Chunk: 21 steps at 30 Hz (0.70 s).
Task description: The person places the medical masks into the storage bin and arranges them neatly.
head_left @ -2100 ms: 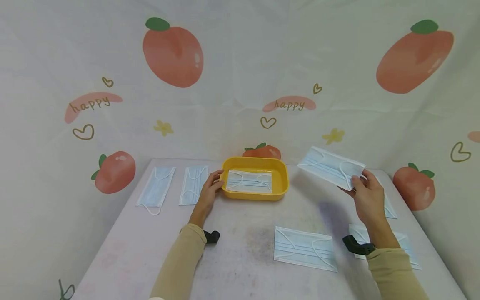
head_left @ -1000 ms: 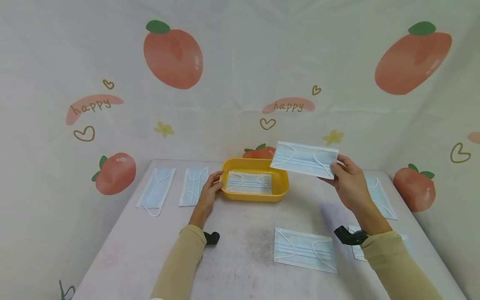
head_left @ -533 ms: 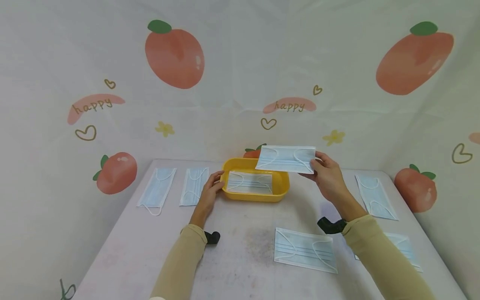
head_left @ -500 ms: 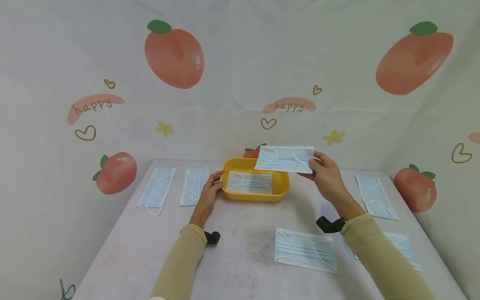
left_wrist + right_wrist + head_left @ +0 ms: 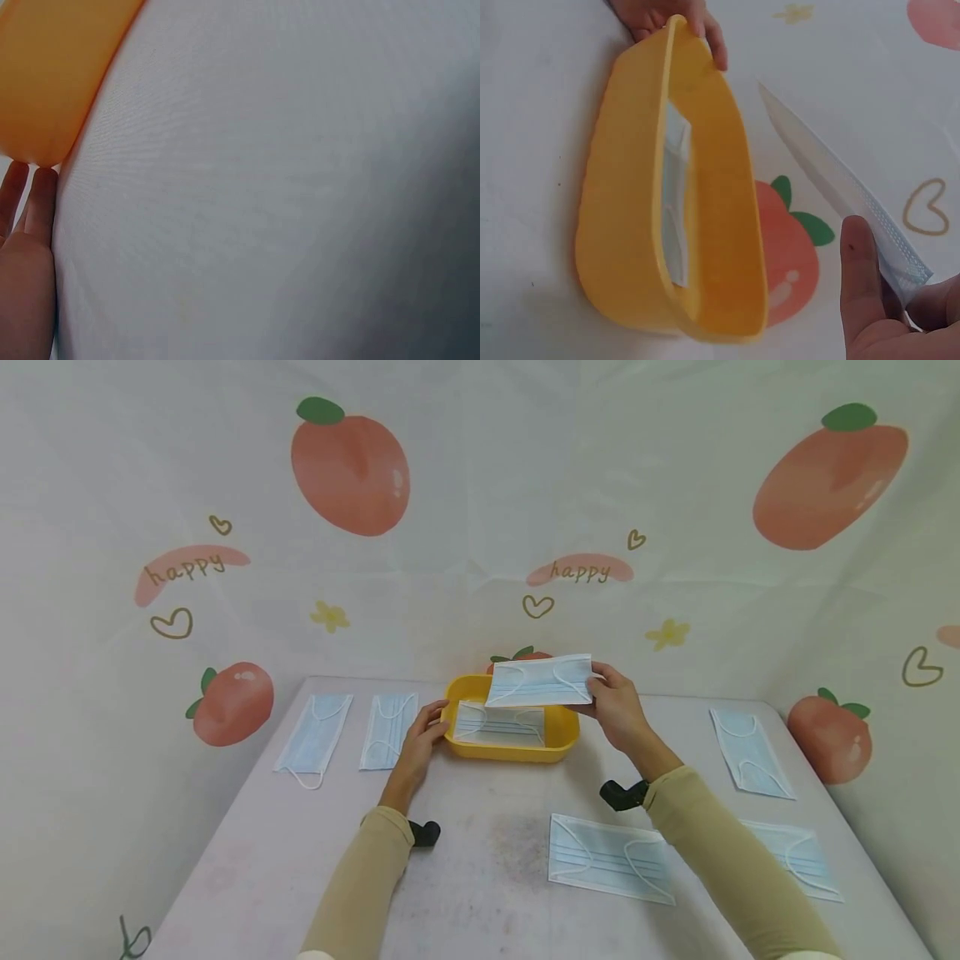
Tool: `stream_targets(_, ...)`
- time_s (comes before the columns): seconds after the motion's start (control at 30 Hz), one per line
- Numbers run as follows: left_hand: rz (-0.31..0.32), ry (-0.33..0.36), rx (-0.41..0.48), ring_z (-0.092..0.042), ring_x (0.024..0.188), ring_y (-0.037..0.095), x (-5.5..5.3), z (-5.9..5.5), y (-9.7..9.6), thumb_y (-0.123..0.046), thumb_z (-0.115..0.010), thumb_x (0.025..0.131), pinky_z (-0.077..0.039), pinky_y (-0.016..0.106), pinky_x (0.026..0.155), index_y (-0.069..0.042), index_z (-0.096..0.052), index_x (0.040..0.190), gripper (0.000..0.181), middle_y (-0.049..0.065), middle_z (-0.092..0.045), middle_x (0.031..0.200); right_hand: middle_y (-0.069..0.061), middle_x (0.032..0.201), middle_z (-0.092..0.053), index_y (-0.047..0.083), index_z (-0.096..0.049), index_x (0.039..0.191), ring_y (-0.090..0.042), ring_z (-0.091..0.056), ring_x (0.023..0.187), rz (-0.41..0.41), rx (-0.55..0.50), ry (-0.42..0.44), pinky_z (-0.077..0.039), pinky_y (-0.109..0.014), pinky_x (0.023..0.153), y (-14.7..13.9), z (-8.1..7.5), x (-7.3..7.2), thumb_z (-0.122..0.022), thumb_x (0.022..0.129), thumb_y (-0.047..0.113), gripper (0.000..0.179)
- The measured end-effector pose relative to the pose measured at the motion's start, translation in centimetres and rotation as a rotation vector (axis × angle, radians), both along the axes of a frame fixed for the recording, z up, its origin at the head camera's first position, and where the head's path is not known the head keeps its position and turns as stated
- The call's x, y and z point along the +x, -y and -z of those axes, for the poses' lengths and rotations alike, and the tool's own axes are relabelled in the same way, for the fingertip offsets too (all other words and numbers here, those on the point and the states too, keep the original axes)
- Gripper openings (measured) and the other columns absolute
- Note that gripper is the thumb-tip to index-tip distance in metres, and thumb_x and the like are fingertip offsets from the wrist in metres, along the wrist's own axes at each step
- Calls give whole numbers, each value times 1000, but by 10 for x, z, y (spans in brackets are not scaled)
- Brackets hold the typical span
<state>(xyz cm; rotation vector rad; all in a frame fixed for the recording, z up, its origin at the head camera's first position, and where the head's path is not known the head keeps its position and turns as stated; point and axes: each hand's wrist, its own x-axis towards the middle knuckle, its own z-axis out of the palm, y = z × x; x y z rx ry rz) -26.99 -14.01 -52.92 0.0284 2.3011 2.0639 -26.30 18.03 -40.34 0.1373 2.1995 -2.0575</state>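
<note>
My right hand point(image 5: 621, 710) pinches one end of a pale blue face mask point(image 5: 538, 683), holding it over the back right part of a yellow tray point(image 5: 510, 752). In the right wrist view that mask point(image 5: 836, 180) is seen nearly edge-on between thumb and fingers, apart from the tray. Another mask point(image 5: 495, 729) lies flat inside the tray, its ear loops on top. At the tray's left end rests my left hand point(image 5: 420, 739). The left wrist view shows its fingertips point(image 5: 45, 176) touching the tray's outer wall with fingers fairly straight.
Two masks lie left of the tray: one far left point(image 5: 315, 735), one beside the left hand point(image 5: 387, 731). Nearer me lies another mask point(image 5: 609, 858). Two more are at the right, one point(image 5: 752, 753) farther back, one point(image 5: 798, 858) partly behind the right sleeve. A patterned cloth point(image 5: 465, 485) hangs behind.
My right hand has carried its mask leftward from the table's right side to over the tray, levelling it on the way. The left hand and the tray have stayed put.
</note>
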Motion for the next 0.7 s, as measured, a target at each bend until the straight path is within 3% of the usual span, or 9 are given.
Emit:
stream_targets(0.33, -3, 11, 6, -48, 139, 32, -1, 0, -1, -23, -50, 103, -39, 50, 120, -25, -50, 147, 44, 10, -46, 153, -20, 155, -45, 9, -29, 160, -39, -63, 127, -39, 37, 20, -54, -45, 103, 28, 19, -7, -34, 111, 16, 50)
stream_targets(0.5, 14, 37, 20, -45, 142, 32, -1, -1, 0, -23, -50, 104, -36, 50, 123, -22, -48, 149, 46, 11, -43, 157, -19, 153, -48, 9, -30, 160, -37, -65, 124, -57, 30, 12, -55, -44, 102, 38, 26, -9, -34, 112, 17, 49)
stream_targets(0.6, 37, 54, 32, -42, 145, 34, -1, -6, 1, -20, -48, 105, -34, 50, 124, -18, -45, 152, 47, 14, -40, 159, -19, 151, -49, 10, -30, 160, -37, -65, 124, -66, 15, 3, -55, -44, 102, 43, 29, -11, -34, 112, 16, 49)
stream_targets(0.7, 53, 66, 26, -42, 145, 35, 3, -17, 1, -17, -47, 105, -35, 50, 123, -13, -43, 153, 48, 16, -39, 159, -18, 152, -48, 14, -30, 161, -38, -65, 123, -61, -4, 1, -53, -48, 104, 48, 32, -13, -36, 111, 14, 51)
